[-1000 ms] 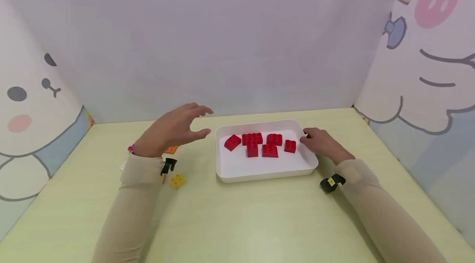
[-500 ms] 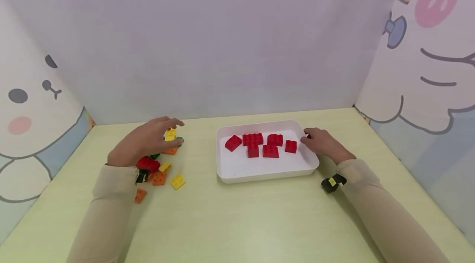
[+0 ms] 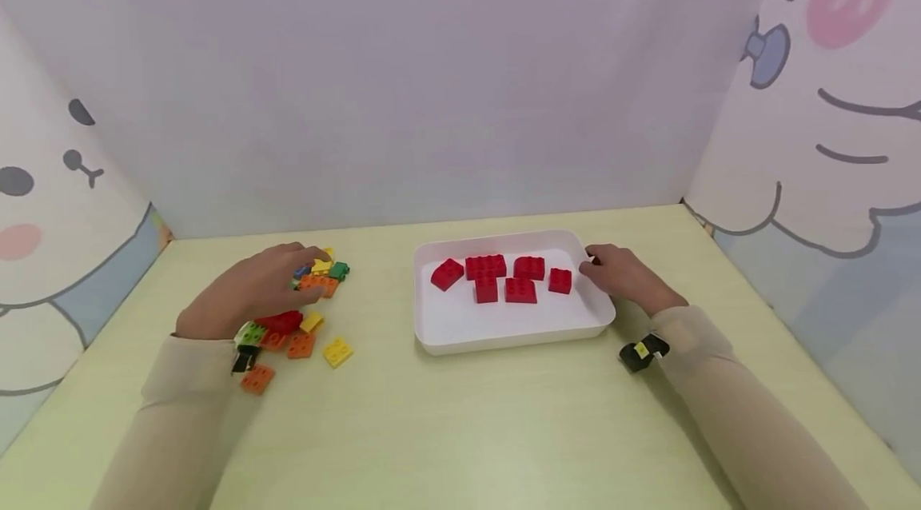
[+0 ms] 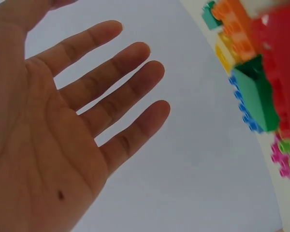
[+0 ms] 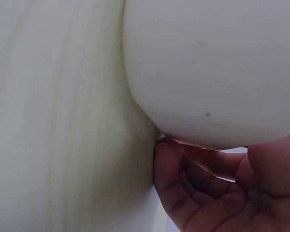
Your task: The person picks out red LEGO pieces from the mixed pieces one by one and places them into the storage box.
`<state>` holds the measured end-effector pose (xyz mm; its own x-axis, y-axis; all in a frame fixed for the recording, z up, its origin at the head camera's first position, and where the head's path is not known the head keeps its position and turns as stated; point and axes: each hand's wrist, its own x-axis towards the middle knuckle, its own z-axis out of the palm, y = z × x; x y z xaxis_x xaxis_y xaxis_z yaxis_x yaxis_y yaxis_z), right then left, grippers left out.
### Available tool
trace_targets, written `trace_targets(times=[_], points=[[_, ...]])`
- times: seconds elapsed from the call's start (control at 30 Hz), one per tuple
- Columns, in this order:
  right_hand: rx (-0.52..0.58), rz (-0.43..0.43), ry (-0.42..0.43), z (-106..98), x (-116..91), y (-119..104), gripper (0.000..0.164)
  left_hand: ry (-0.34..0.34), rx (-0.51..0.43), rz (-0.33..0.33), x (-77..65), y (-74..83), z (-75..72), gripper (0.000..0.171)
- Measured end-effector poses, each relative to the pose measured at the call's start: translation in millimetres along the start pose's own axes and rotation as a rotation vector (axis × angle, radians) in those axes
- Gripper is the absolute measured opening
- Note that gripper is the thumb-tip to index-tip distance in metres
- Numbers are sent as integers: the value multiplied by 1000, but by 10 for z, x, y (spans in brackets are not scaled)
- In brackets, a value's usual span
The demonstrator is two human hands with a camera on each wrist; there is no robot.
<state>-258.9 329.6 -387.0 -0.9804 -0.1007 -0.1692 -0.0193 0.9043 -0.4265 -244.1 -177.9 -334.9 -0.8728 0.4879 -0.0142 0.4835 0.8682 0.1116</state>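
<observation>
My left hand (image 3: 252,286) hovers with spread fingers over a mixed pile of toy building bricks on the left of the table. In the left wrist view the palm (image 4: 43,135) faces the camera, fingers extended and nothing in them. Below and around that hand lie a red brick (image 3: 282,322), orange bricks (image 3: 301,345), a green brick (image 3: 339,271) and a yellow brick (image 3: 337,352). A white tray (image 3: 504,328) with several red bricks (image 3: 485,288) sits right of centre. My right hand (image 3: 622,278) grips the tray's right rim, fingers curled against its outer wall (image 5: 208,87).
A pale yellow-green table (image 3: 460,430) carries everything. A plain light cloth wall (image 3: 432,94) rises behind it, and panels with cartoon animals stand at both sides. Each wrist wears a small black camera strap (image 3: 643,352).
My left hand has moved left and down from beside the tray to over the brick pile, uncovering more bricks. The right hand stays at the tray's rim.
</observation>
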Motion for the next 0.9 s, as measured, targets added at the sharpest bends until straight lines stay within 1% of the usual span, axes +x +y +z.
trace_targets(times=[0.1, 0.2, 0.47, 0.67, 0.8, 0.9], points=[[-6, -3, 5, -3, 18, 9, 48, 10, 3, -1, -56, -90, 19, 50], [-9, -10, 0, 7, 42, 20, 49, 16, -5, 5, -81, -136, 30, 47], [-14, -19, 1, 38, 68, 37, 47, -15, -28, 21, -69, -128, 80, 42], [-8, -23, -1, 28, 67, 23, 48, -22, -29, 20, -183, -184, 132, 45], [-12, -21, -2, 2, 69, 46, 50, -45, -47, -4, -257, -249, 164, 45], [-17, -22, -12, -6, 73, 71, 52, -84, -80, -23, -266, -276, 184, 44]])
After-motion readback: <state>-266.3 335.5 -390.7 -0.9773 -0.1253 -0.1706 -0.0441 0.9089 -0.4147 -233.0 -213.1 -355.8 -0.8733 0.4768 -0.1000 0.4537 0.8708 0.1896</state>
